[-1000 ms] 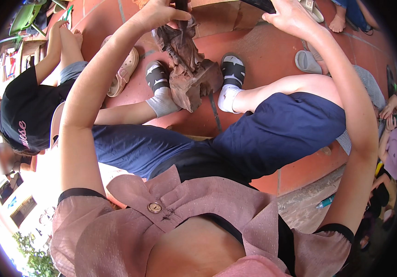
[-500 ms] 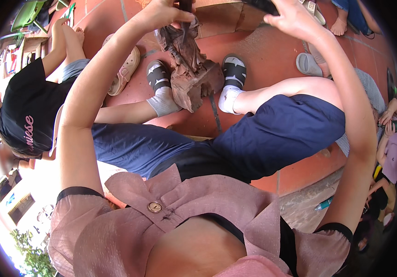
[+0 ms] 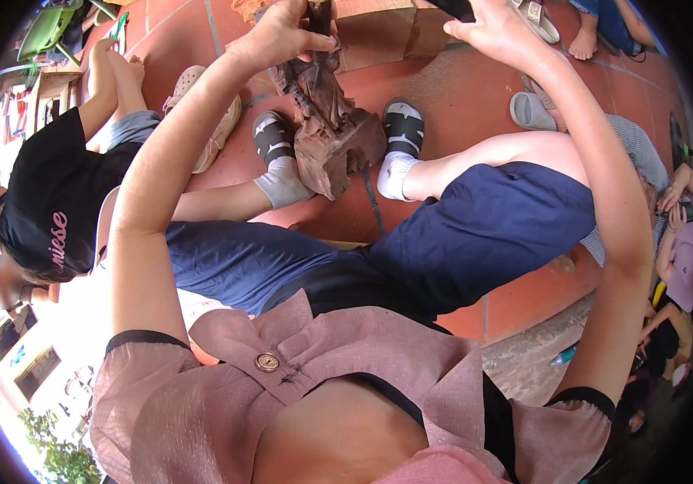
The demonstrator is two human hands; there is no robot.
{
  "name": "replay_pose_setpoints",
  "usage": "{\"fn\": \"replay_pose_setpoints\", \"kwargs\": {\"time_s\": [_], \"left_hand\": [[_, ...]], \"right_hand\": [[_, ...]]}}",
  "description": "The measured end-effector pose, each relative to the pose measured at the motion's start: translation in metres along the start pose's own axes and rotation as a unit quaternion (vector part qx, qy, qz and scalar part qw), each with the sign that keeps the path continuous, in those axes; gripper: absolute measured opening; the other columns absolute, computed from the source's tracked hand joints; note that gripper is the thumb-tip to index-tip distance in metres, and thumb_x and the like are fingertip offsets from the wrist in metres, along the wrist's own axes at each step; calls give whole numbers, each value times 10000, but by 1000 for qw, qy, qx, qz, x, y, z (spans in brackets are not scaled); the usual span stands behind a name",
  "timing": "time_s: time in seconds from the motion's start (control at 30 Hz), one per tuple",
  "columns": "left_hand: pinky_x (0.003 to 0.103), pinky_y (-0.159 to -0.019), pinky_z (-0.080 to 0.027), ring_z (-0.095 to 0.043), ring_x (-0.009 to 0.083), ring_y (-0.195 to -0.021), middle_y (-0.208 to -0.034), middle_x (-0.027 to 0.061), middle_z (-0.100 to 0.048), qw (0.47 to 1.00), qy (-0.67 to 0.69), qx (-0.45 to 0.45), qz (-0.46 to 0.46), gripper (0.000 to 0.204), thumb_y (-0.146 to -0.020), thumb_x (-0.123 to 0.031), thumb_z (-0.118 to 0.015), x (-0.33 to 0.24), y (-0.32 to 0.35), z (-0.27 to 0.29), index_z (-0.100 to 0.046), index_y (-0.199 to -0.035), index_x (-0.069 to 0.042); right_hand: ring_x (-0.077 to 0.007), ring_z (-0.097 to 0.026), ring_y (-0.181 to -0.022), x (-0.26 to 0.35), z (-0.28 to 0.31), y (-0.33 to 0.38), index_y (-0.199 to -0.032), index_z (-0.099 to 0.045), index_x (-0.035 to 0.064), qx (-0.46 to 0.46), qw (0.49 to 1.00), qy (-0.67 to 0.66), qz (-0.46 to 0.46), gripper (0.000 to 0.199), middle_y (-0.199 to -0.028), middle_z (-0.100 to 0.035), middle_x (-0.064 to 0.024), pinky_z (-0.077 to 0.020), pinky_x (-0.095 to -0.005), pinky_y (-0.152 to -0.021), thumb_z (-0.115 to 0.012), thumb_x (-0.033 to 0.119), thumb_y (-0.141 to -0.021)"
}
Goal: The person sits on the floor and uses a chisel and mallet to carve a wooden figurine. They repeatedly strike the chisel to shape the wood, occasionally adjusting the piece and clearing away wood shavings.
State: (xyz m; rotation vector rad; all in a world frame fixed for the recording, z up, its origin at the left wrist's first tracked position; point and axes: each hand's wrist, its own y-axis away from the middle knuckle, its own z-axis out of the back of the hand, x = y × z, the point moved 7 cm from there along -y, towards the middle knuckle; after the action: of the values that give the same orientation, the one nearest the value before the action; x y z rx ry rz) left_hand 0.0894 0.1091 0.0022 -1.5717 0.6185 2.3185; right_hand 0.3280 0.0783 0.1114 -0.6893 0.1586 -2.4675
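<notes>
A brown carved figure (image 3: 322,105) with folded, robe-like surfaces stands on the floor between my feet, on a rough, jagged base. My left hand (image 3: 282,36) is closed about its dark, narrow upper part, the thumb lying across it. The figure's top runs out of the picture. At the upper edge, my right hand (image 3: 498,31) is to the right of the figure and apart from it. A black object (image 3: 450,8) shows at its fingers, mostly cut off, so its kind is unclear. The right thumb sticks out below that object.
Brown cardboard (image 3: 379,36) lies beyond the figure on the red tiled floor (image 3: 459,97). My sandalled feet flank the base. A person in a black shirt (image 3: 48,194) sits at the left. Other people are at the right, near a grey slipper (image 3: 532,111).
My right hand and the black object have shifted slightly left, toward the figure. My left hand appears a little lower, still on the figure. The figure stays between my feet.
</notes>
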Motion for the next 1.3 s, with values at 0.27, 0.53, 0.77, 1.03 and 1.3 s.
{"fn": "replay_pose_setpoints", "kwargs": {"time_s": [0.27,0.53,0.77,1.03,1.3], "left_hand": [[296,-676,-553,-648,138,-808,-919,22,-675,1000,9,6,-24,331,-808,48,-792,8,3,-1,-622,-1072,-57],[312,-781,-561,-663,149,-895,-939,34,-682,999,1,1,-32,330,-807,83,-766,1,12,-2,-605,-1062,-51],[314,-789,-563,-672,155,-926,-981,42,-688,997,39,9,-64,366,-808,98,-749,5,16,-4,-588,-1102,-49],[324,-767,-597,-702,175,-935,-989,65,-707,998,-1,-24,-63,324,-838,49,-741,0,18,0,-602,-1115,-47],[296,-653,-500,-590,91,-759,-805,-16,-610,997,44,-25,-50,228,-744,-2,-743,1,27,-8,-621,-913,-94]], "right_hand": [[-460,-667,-906,-22,-8,-8,-1121,-497,66,78,996,16,-50,379,-910,-666,-245,-508,-521,-754,-680,44,-790],[-465,-665,-910,-20,-20,-7,-1085,-497,61,119,989,68,-63,372,-911,-667,-247,-516,-518,-758,-706,77,-777],[-450,-671,-932,-26,-24,-11,-1143,-500,64,114,988,77,-64,413,-919,-661,-254,-517,-511,-777,-703,82,-784],[-451,-672,-927,-26,-12,-13,-1172,-491,57,52,997,-22,-58,426,-944,-669,-253,-521,-520,-789,-699,117,-805],[-467,-660,-968,-29,-33,-14,-1176,-509,89,84,994,1,-65,473,-985,-654,-250,-535,-525,-802,-758,161,-780]]}}
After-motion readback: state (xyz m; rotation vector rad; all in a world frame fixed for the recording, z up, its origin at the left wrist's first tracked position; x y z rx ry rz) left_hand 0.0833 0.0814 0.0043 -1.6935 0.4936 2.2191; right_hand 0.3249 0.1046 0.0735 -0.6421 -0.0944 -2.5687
